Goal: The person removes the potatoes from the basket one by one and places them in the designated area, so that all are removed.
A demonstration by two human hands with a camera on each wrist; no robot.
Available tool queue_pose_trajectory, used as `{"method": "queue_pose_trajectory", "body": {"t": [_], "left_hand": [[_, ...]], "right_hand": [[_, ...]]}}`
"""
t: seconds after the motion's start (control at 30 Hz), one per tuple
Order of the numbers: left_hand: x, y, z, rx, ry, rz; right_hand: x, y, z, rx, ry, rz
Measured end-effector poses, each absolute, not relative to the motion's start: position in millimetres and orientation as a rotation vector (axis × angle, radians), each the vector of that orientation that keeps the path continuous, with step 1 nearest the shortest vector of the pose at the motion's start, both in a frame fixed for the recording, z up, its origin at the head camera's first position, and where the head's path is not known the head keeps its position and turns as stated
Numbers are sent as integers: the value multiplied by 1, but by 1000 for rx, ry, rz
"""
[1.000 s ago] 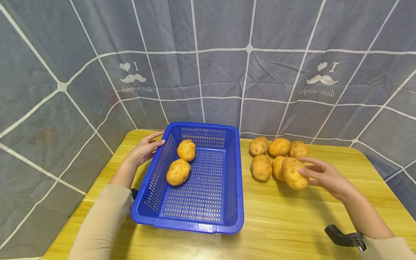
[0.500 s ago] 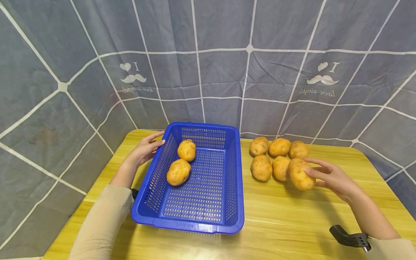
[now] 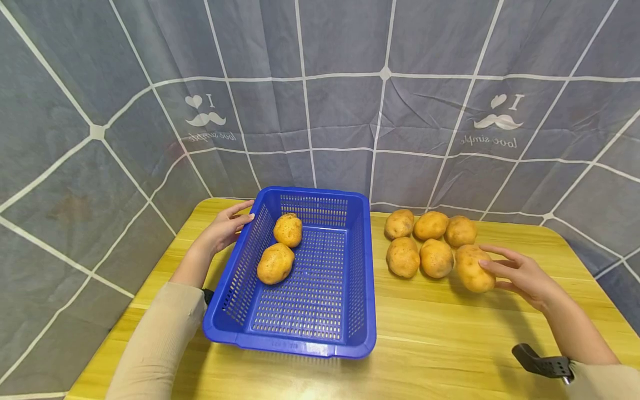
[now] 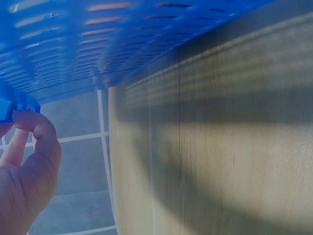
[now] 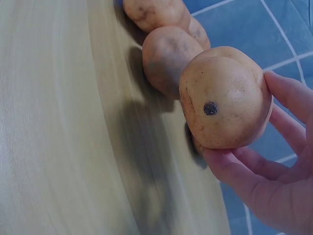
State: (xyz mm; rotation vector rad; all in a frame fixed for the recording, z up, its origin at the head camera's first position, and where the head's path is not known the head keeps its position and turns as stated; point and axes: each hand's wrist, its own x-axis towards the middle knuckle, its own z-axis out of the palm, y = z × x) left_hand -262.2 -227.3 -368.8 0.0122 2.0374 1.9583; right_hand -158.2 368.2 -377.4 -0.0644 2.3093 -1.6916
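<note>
My right hand (image 3: 525, 276) grips a potato (image 3: 474, 270) between thumb and fingers, at the right end of the front row of potatoes. In the right wrist view this potato (image 5: 225, 100) shows a dark spot and hangs above the wooden table. My left hand (image 3: 220, 229) holds the left rim of a blue perforated plastic basket (image 3: 367, 289). The left wrist view shows the left thumb (image 4: 44, 142) bent against the rim. Inside the basket, one potato (image 3: 288, 230) lies behind another potato (image 3: 275, 264), both near the left wall.
Several potatoes (image 3: 403, 258) lie in two rows on the wooden table (image 3: 430, 344), right of the basket. A grey curtain (image 3: 340, 111) with white lines hangs close behind the table's back edge and along its left side.
My right hand has moved right with the potato, away from the potato beside it, which now shows in full. My left hand and the basket have stayed in place.
</note>
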Motion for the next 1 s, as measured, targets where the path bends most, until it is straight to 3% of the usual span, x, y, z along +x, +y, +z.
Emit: {"method": "queue_pose_trajectory", "body": {"t": [1.0], "left_hand": [[-263, -227, -369, -16, 2071, 1937]], "right_hand": [[-176, 377, -408, 193, 2094, -1919]]}}
